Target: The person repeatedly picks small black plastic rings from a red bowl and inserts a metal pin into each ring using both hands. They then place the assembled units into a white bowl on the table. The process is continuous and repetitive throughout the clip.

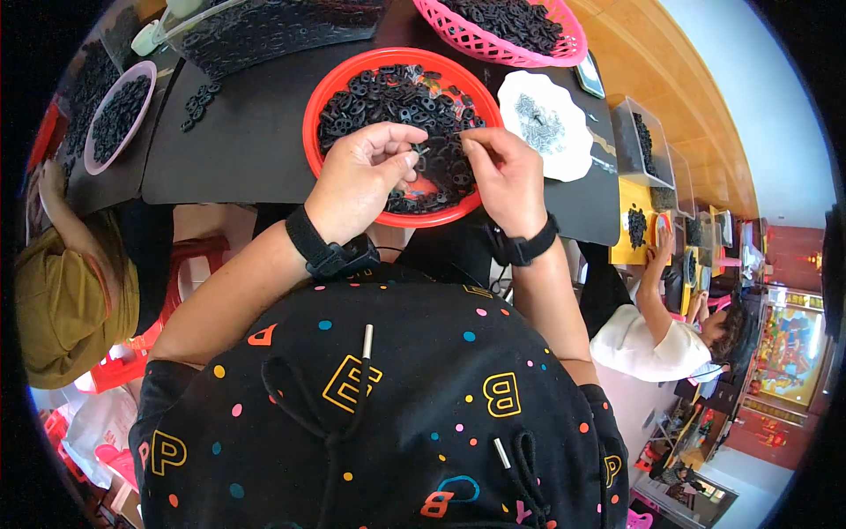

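Over a red round basin (310,132) filled with small black plastic pieces (388,93), many with two holes, both my hands work close together. My left hand (366,176) is closed in a pinch, and a tiny piece with a pale, thin glint shows at its fingertips, too small to name. My right hand (509,176) also pinches, thumb against forefinger; its fingers hide what is between them. Just right of the basin lies a white scalloped dish (571,145) holding a heap of thin silvery metal bits (539,123).
A pink lattice basket (441,35) of black pieces stands behind the basin. Loose black pieces (198,108) lie on the dark table (238,132). A clear bin (282,40) is at the back left. People sit at left (75,291) and right (656,339).
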The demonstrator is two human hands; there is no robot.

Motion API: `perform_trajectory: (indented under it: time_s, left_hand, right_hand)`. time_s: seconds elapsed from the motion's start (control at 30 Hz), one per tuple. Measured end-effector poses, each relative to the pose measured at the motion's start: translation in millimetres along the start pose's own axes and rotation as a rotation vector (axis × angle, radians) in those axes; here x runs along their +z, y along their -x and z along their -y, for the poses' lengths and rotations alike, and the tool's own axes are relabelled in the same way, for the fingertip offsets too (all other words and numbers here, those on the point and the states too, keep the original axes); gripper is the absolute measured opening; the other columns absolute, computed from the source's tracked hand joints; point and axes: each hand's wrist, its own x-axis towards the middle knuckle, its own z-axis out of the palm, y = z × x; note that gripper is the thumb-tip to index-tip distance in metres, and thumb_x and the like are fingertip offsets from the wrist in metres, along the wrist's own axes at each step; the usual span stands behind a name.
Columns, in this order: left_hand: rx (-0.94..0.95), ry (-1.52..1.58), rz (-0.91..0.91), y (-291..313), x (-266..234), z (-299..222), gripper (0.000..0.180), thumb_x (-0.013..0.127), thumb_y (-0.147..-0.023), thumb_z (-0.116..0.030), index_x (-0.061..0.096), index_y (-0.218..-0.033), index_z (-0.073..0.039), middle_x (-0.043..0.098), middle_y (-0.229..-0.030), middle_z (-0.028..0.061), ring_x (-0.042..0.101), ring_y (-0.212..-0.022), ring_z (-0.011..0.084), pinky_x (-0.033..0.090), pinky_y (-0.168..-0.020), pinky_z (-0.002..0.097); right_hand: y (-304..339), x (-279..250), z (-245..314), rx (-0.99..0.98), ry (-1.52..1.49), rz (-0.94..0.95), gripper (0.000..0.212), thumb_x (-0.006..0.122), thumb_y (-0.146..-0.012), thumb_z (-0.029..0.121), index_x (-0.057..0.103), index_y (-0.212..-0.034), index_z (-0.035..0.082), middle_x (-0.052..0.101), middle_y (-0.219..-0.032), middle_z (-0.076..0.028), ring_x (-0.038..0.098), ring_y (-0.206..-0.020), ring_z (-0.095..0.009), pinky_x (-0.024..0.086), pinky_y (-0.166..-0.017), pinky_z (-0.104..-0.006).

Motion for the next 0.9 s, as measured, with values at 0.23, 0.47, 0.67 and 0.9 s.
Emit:
perform_trajectory:
  time_s: [0.23,0.47,0.67,0.9]
  left_hand:
    - [-0.070,0.012,0.001,-3.5,-2.1,2.4,0.018,0.053,-0.089,-0.005,0.059,-0.105,-0.001,0.060,-0.083,0.0000,0.054,-0.072,0.0055,0.045,-0.066,0.0198]
    - [-0.056,0.024,-0.016,-3.8,-2.1,2.3,0.009,0.053,-0.089,-0.008,0.057,-0.096,-0.003,0.058,-0.081,-0.0005,0.054,-0.070,0.0058,0.045,-0.064,0.0196]
    - [-0.075,0.104,-0.031,-4.4,-5.0,2.6,0.007,0.054,-0.090,-0.012,0.055,-0.094,-0.006,0.056,-0.079,-0.0015,0.053,-0.070,0.0065,0.044,-0.064,0.0200]
    - [-0.102,0.153,-0.012,-6.0,-6.2,2.8,0.008,0.054,-0.090,-0.013,0.055,-0.095,-0.007,0.056,-0.081,-0.0016,0.054,-0.070,0.0070,0.044,-0.064,0.0203]
  right_hand:
    - [-13.5,12.6,4.1,-0.206,0.332,0.167,0.014,0.060,-0.073,0.005,0.064,-0.086,0.000,0.060,-0.081,-0.017,0.058,-0.082,-0.034,0.047,-0.075,-0.0404]
    - [-16.0,14.2,3.1,-0.235,0.295,0.138,0.011,0.060,-0.071,0.005,0.063,-0.081,0.001,0.058,-0.081,-0.016,0.056,-0.083,-0.033,0.046,-0.077,-0.0407]
    - [-13.4,16.6,8.9,-0.294,0.368,0.245,0.011,0.061,-0.072,0.007,0.062,-0.080,0.001,0.057,-0.081,-0.016,0.056,-0.081,-0.033,0.046,-0.075,-0.0414]
    - [-10.1,14.7,10.6,-0.207,0.335,0.282,0.009,0.062,-0.071,0.005,0.061,-0.079,0.001,0.057,-0.079,-0.017,0.056,-0.082,-0.036,0.045,-0.073,-0.0417]
